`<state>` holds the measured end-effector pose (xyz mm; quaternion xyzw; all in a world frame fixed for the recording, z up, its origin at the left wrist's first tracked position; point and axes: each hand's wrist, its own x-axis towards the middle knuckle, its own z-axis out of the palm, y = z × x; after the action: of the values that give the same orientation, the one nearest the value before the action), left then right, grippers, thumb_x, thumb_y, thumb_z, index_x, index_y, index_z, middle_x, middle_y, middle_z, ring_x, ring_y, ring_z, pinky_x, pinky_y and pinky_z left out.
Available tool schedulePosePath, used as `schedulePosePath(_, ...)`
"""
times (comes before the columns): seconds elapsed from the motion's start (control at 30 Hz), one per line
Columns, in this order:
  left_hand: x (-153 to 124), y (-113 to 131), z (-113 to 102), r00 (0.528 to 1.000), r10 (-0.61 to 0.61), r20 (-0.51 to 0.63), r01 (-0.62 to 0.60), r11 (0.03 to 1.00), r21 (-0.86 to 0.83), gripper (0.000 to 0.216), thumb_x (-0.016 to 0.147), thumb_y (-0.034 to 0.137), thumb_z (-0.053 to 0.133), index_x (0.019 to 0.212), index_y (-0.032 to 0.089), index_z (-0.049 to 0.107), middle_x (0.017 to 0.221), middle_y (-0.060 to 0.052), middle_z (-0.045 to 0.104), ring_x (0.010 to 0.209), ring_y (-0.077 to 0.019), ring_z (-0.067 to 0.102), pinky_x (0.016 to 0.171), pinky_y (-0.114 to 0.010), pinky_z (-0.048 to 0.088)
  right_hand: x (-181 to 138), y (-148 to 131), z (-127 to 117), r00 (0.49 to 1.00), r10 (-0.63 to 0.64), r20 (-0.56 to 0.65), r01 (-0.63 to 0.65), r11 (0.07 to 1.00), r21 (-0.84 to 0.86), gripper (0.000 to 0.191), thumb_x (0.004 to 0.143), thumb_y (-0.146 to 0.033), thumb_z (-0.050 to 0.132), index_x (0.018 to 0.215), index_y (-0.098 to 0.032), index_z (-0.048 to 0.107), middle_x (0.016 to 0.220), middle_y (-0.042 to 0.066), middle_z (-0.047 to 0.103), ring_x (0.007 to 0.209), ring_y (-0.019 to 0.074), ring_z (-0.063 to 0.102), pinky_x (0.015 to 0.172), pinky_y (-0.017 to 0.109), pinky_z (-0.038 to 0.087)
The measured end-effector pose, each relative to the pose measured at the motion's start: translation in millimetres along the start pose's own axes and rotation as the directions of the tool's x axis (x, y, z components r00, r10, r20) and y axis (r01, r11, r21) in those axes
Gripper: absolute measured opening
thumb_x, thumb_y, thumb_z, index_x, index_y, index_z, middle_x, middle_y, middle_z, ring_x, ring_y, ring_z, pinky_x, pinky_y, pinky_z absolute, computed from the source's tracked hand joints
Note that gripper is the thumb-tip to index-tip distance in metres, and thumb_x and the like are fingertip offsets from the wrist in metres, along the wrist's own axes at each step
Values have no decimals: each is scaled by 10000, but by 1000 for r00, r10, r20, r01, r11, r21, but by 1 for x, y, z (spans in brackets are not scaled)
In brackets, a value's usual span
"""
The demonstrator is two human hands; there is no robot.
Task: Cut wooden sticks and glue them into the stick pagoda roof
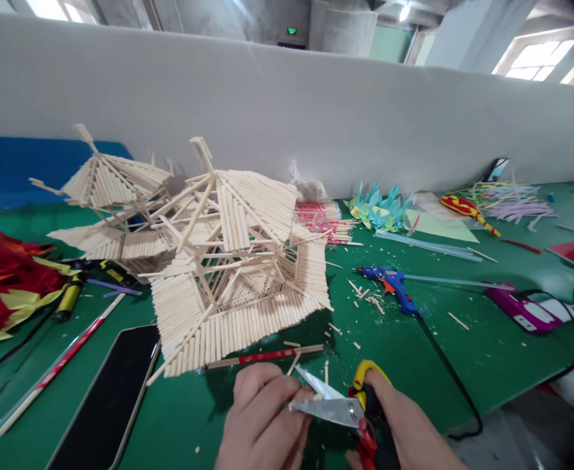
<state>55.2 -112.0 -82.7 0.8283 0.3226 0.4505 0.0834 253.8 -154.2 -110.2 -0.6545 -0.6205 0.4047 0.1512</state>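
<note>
At the bottom of the head view my right hand (404, 424) grips the yellow and red handles of a pair of scissors (333, 405), whose metal blades point left and stand apart. My left hand (262, 418) is curled beside the blade tips, fingers pinched together on something too small to name, perhaps a short stick. Just above the hands lies a chopstick with a red wrapper (267, 357). Behind it a large roof model built of wooden sticks (238, 261) lies tilted on the green table (463, 346).
A second stick roof (115, 189) stands behind at the left. A black phone (110, 398) lies at the front left, a blue glue gun (394, 287) with its black cord at the right, a purple device (522, 310) farther right. Paper flowers, red paper and stick offcuts lie scattered about.
</note>
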Motion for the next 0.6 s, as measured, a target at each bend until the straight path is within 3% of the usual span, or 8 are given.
schedulePosePath(0.27,-3,0,4,1000,-7,-3,7,998,-57,150,759,25,490,763,142,585,713,-55,595,675,-168,455,594,-303,441,0,11,7,997,66,35,-67,997,26,465,539,-261,648,975,-221,491,768,23,658,711,200,627,597,229,448)
schedulePosePath(0.47,-6,-2,4,994,-70,84,82,986,-144,180,763,16,466,821,153,566,716,-54,573,668,-168,433,585,-303,407,1,11,7,999,-37,25,36,999,13,457,556,-246,631,974,-199,452,834,41,634,725,181,588,635,226,438)
schedulePosePath(0.6,-8,-4,2,985,-100,143,134,959,-248,179,768,41,464,846,161,571,727,-65,561,667,-176,422,580,-306,403,1,5,2,998,-52,34,53,998,-18,432,559,-264,629,939,-192,437,761,26,614,659,166,561,570,216,419)
